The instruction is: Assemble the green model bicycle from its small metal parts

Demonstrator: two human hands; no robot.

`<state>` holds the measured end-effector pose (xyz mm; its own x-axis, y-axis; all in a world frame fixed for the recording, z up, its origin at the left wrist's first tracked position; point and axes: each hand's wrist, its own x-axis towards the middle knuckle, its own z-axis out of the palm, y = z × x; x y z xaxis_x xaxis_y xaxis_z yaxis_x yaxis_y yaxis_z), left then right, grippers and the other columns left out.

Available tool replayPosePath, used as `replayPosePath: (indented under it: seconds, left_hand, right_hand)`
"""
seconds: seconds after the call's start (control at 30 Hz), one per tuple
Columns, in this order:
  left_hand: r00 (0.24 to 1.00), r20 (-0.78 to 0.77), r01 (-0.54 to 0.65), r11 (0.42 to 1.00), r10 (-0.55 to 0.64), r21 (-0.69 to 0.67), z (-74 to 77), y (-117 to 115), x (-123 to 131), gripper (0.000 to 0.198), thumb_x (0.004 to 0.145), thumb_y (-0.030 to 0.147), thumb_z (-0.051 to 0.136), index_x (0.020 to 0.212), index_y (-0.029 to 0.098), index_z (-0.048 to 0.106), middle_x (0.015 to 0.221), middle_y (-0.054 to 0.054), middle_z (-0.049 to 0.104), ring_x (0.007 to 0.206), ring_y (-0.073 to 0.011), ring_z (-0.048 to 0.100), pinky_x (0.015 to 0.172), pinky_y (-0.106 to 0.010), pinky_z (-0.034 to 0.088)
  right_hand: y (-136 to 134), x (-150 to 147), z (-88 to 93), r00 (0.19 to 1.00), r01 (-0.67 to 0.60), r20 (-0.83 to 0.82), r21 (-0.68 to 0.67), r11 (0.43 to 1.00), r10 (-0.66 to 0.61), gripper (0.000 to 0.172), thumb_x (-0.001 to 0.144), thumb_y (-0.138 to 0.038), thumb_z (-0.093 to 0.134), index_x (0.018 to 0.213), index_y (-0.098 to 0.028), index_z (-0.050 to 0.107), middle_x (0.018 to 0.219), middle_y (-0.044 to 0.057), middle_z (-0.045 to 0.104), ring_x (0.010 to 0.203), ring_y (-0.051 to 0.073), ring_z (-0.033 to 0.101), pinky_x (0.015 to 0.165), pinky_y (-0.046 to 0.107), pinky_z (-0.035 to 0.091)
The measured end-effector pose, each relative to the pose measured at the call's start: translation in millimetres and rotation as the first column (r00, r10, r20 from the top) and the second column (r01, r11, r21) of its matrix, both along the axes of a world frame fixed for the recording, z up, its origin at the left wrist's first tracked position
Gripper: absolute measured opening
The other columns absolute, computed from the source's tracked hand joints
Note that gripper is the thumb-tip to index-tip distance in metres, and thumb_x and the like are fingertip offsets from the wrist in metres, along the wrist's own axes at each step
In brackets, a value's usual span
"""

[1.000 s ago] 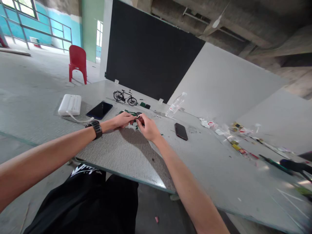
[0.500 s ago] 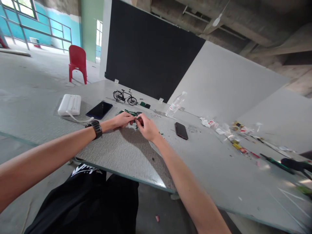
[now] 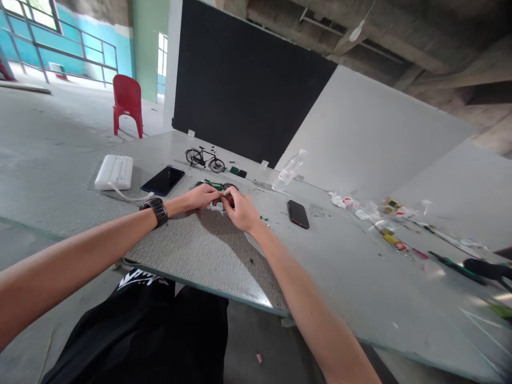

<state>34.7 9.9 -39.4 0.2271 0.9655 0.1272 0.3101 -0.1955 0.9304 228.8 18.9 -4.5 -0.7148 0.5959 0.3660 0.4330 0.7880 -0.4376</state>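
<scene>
My left hand [image 3: 203, 197] and my right hand [image 3: 241, 209] meet over the table, fingertips pinched together around a small dark piece [image 3: 226, 196]. What kind of piece it is I cannot make out, as the fingers cover most of it. Just behind the fingers lies a green model bicycle [image 3: 214, 185], partly hidden by both hands. Farther back a black model bicycle [image 3: 205, 159] stands upright. Small green bits [image 3: 264, 218] lie to the right of my right wrist.
A white power bank [image 3: 116, 172] is cabled to a phone [image 3: 164, 181] on the left. To the right are another phone [image 3: 298, 214] and a clear bottle [image 3: 288, 172]. Small green and black blocks [image 3: 238, 172] sit at the back. Wrappers and bags [image 3: 372, 213] litter the far right.
My right fingers have shifted slightly, and more of the green bicycle's right wheel shows behind them. Both hands stay together in nearly the same place.
</scene>
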Motion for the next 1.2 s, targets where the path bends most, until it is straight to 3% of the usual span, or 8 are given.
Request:
replayPosePath:
  seconds: [0.77, 1.2]
  left_hand:
    - [0.999, -0.037, -0.028, 1.000, 0.028, 0.001, 5.2, -3.8, 1.9, 0.036, 0.092, 0.033, 0.050, 0.059, 0.018, 0.048, 0.042, 0.005, 0.034, 0.036, -0.0070, 0.027, 0.038, -0.020, 0.020]
    - [0.999, -0.041, -0.007, 1.000, 0.008, 0.017, 0.6, 0.1, -0.6, 0.041, 0.098, 0.046, 0.048, 0.066, 0.020, 0.049, 0.041, 0.005, 0.036, 0.034, -0.0088, 0.032, 0.037, -0.021, 0.024]
  right_hand:
    - [-2.7, -2.6, -1.1, 1.000, 0.022, 0.006, -0.021, 1.000, -0.021, 0.011, 0.099, -0.034, 0.043, 0.097, -0.024, 0.047, 0.075, 0.001, 0.065, 0.063, 0.018, 0.057, 0.061, 0.030, 0.037]
    - [2.0, 0.0, -1.4, 1.000, 0.016, -0.015, -0.005, 1.000, -0.016, 0.013, 0.101, -0.035, 0.041, 0.099, -0.024, 0.048, 0.073, 0.000, 0.065, 0.061, 0.017, 0.057, 0.062, 0.030, 0.037]
